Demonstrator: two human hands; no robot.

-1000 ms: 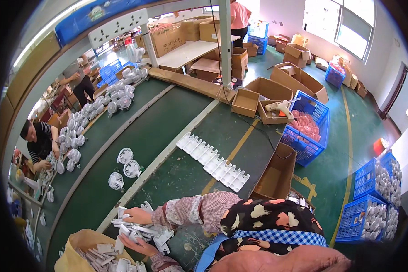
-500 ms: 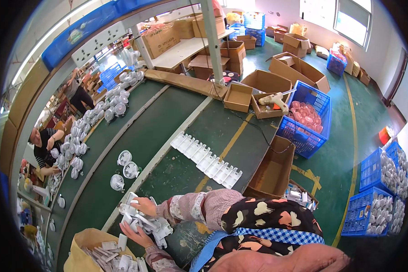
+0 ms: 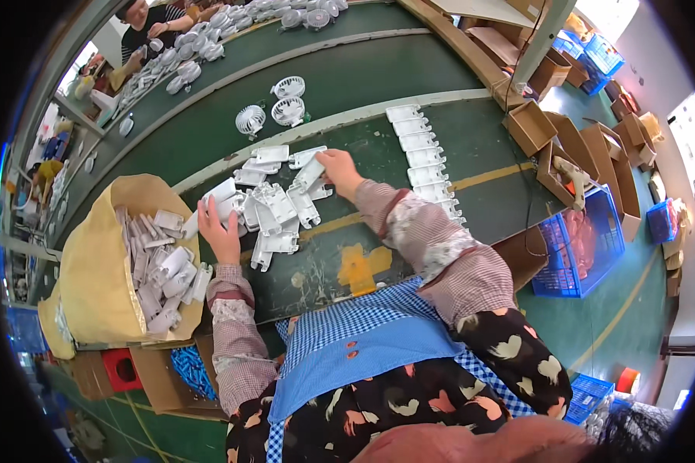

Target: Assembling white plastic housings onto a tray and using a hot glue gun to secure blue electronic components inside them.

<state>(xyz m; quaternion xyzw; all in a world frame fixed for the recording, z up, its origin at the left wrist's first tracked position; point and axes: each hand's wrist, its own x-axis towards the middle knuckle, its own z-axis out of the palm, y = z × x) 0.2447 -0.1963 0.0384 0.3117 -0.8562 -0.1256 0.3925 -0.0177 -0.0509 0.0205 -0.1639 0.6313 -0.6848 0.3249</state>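
Observation:
A loose pile of white plastic casings (image 3: 274,208) lies on the green work table in front of me. My right hand (image 3: 340,174) pinches one white casing (image 3: 309,174) at the pile's far right side. At the pile's left edge, my left hand (image 3: 221,233) has its fingers apart and rests against the pieces, partly hiding some. Further right, a row of white casings (image 3: 425,158) lies side by side on the table. Left of my left hand stands a yellowish paper sack (image 3: 93,255), its mouth showing many similar white parts (image 3: 166,270).
Three white fan heads (image 3: 289,112) sit on the green belt beyond the table rail. Across it, a person (image 3: 158,31) handles parts near heaped fans. Cartons (image 3: 531,130), a glue gun (image 3: 575,179) and a blue crate (image 3: 560,262) stand right. Blue pieces (image 3: 193,370) fill a box below left.
My view has swung left, so the scene appears turned. My hands, earlier close together over the pile, are now apart, the right holding one casing at the far side.

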